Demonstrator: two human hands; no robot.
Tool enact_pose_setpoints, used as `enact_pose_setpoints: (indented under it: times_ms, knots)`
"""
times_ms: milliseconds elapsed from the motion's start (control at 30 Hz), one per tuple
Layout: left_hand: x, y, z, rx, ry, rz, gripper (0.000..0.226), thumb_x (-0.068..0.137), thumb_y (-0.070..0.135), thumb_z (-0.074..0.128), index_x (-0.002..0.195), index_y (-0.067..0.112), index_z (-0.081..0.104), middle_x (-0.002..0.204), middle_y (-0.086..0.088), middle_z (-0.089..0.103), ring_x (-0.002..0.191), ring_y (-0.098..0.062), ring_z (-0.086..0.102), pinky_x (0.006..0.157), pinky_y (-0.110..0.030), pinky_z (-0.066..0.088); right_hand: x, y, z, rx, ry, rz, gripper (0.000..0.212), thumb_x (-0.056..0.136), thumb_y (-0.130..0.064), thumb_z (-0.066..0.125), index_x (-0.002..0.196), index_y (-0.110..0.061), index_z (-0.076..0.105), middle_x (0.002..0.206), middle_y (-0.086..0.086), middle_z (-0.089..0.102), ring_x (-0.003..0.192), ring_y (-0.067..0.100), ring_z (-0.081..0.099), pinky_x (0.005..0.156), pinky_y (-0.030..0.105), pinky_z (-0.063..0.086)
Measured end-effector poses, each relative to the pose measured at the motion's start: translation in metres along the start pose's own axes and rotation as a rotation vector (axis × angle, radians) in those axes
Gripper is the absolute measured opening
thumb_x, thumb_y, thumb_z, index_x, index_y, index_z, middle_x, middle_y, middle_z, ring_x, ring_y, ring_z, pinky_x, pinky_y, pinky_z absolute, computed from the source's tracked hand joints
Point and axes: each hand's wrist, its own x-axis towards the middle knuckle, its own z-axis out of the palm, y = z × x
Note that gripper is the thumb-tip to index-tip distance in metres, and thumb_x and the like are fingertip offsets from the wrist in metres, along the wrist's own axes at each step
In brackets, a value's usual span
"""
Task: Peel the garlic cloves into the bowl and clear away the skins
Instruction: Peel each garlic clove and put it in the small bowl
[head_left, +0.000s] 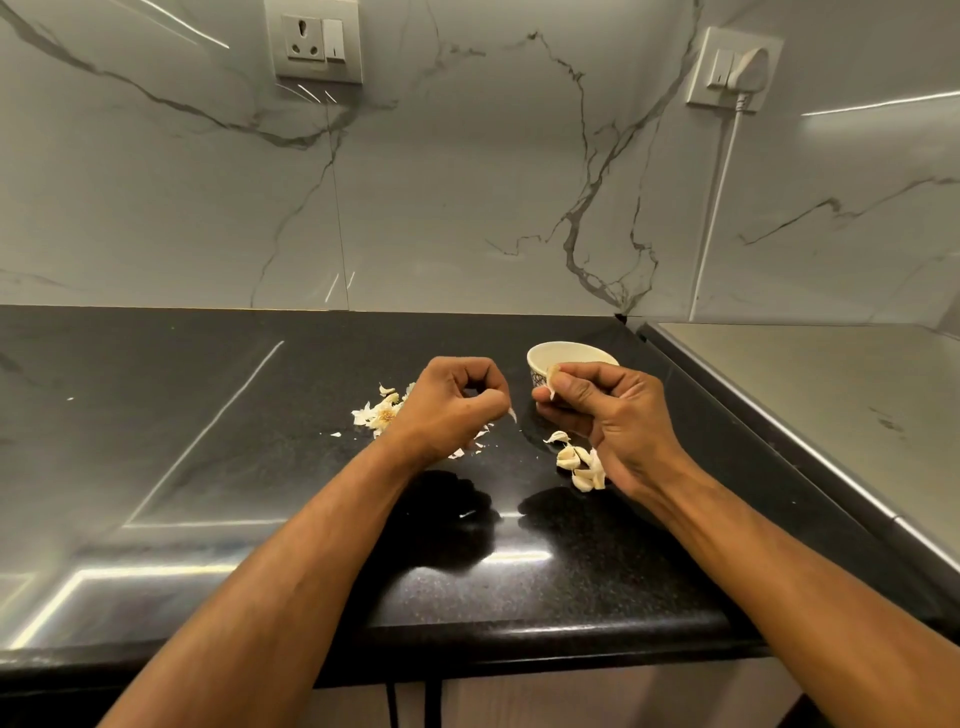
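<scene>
Fingers (566, 387) of the right hand (618, 415) are curled round a garlic clove (554, 378), thumb and forefinger pinching it so that only its pale tip shows, just in front of the bowl (569, 356). Those of the left hand (457, 400) are bent inward as well, their tips pinching a thin sliver of skin (512, 414) that sticks out toward the right hand; the two hands are near each other but not touching

Judging from this, the step in hand is the stripping of one clove: a piece of skin looks just pulled free, and whether the clove is fully bare cannot be told, since the hand hides most of it. The bowl stands at the back of the dark desk (260, 467), just behind the right hand; its inside cannot be seen from here

Under the right wrist lies a small cluster of unpeeled cloves (582, 465), and a heap of loose skins (382, 413) lies beyond and under the left hand, with crumbs scattered between

Next, I would expect the left hand to drop its sliver on the heap, the right to turn the clove so any remaining skin can be caught, then to let it fall over the bowl's rim. Several cloves remain, and the skins are not yet cleared, so the task seems no more than partly done
</scene>
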Motion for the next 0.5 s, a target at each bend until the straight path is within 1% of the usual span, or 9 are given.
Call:
enact_pose_setpoints:
  times_ms: [33, 100, 133, 200, 267, 333, 400, 500]
  knots:
    - [0.0, -0.002, -0.002, 0.085, -0.004, 0.014, 0.013, 0.078, 0.006, 0.058, 0.067, 0.008, 0.064, 0.056, -0.003, 0.055, 0.049, -0.013, 0.044, 0.048, -0.023, 0.039, 0.0, 0.0, -0.001, -0.013, -0.011, 0.007, 0.017, 0.068, -0.009, 0.072, 0.083, -0.001, 0.073, 0.076, 0.017, 0.072, 0.074, 0.024, 0.072, 0.072, 0.034, 0.062]
    - [0.002, -0.008, -0.009, 0.285, -0.008, -0.001, 0.01, 0.069, 0.025, 0.057, 0.063, 0.02, 0.064, 0.057, 0.009, 0.059, 0.053, -0.009, 0.048, 0.056, -0.027, 0.045, -0.001, 0.002, -0.001, -0.06, -0.042, 0.022, 0.011, 0.069, -0.01, 0.073, 0.078, -0.007, 0.077, 0.077, 0.016, 0.072, 0.076, 0.026, 0.072, 0.072, 0.035, 0.062]
    - [0.003, -0.01, -0.013, 0.381, -0.005, -0.034, 0.012, 0.066, 0.032, 0.055, 0.063, 0.024, 0.064, 0.06, 0.011, 0.061, 0.057, -0.008, 0.053, 0.061, -0.029, 0.048, -0.002, 0.003, -0.001, -0.074, -0.051, 0.027, 0.009, 0.069, -0.011, 0.074, 0.077, -0.009, 0.078, 0.076, 0.015, 0.073, 0.077, 0.026, 0.072, 0.073, 0.036, 0.062]
    - [0.005, -0.012, -0.019, 0.537, -0.007, -0.103, 0.01, 0.065, 0.038, 0.056, 0.064, 0.031, 0.063, 0.069, 0.013, 0.066, 0.071, -0.011, 0.062, 0.071, -0.032, 0.053, -0.003, 0.004, -0.001, -0.091, -0.057, 0.031, 0.007, 0.071, -0.01, 0.074, 0.077, -0.009, 0.077, 0.076, 0.014, 0.073, 0.076, 0.026, 0.072, 0.075, 0.038, 0.062]
    - [0.006, -0.012, -0.023, 0.647, -0.024, -0.139, 0.007, 0.072, 0.036, 0.063, 0.065, 0.035, 0.064, 0.076, 0.014, 0.068, 0.078, -0.012, 0.064, 0.075, -0.033, 0.053, -0.003, 0.003, 0.0, -0.107, -0.061, 0.027, 0.006, 0.078, -0.004, 0.072, 0.081, -0.007, 0.075, 0.076, 0.012, 0.073, 0.076, 0.025, 0.072, 0.075, 0.037, 0.062]
    - [0.007, -0.013, -0.025, 0.713, -0.012, -0.155, 0.009, 0.077, 0.03, 0.067, 0.069, 0.034, 0.067, 0.077, 0.016, 0.068, 0.08, -0.01, 0.064, 0.073, -0.03, 0.051, -0.004, 0.003, 0.0, -0.119, -0.071, 0.026, 0.008, 0.081, 0.001, 0.069, 0.086, -0.004, 0.072, 0.076, 0.01, 0.073, 0.073, 0.022, 0.071, 0.074, 0.035, 0.062]
    - [0.008, -0.013, -0.027, 0.731, 0.021, -0.147, 0.009, 0.079, 0.027, 0.069, 0.072, 0.033, 0.069, 0.076, 0.016, 0.068, 0.08, -0.009, 0.064, 0.071, -0.028, 0.048, -0.004, 0.002, 0.0, -0.133, -0.079, 0.023, 0.007, 0.082, 0.003, 0.069, 0.086, -0.003, 0.069, 0.074, 0.01, 0.072, 0.072, 0.021, 0.071, 0.073, 0.034, 0.062]
    - [0.009, -0.015, -0.029, 0.717, 0.017, -0.15, 0.01, 0.081, 0.025, 0.068, 0.077, 0.033, 0.073, 0.08, 0.016, 0.069, 0.081, -0.009, 0.064, 0.075, -0.03, 0.052, -0.004, 0.002, -0.001, -0.166, -0.084, 0.013, 0.005, 0.083, 0.003, 0.069, 0.086, -0.001, 0.069, 0.075, 0.011, 0.072, 0.074, 0.024, 0.072, 0.073, 0.034, 0.061]
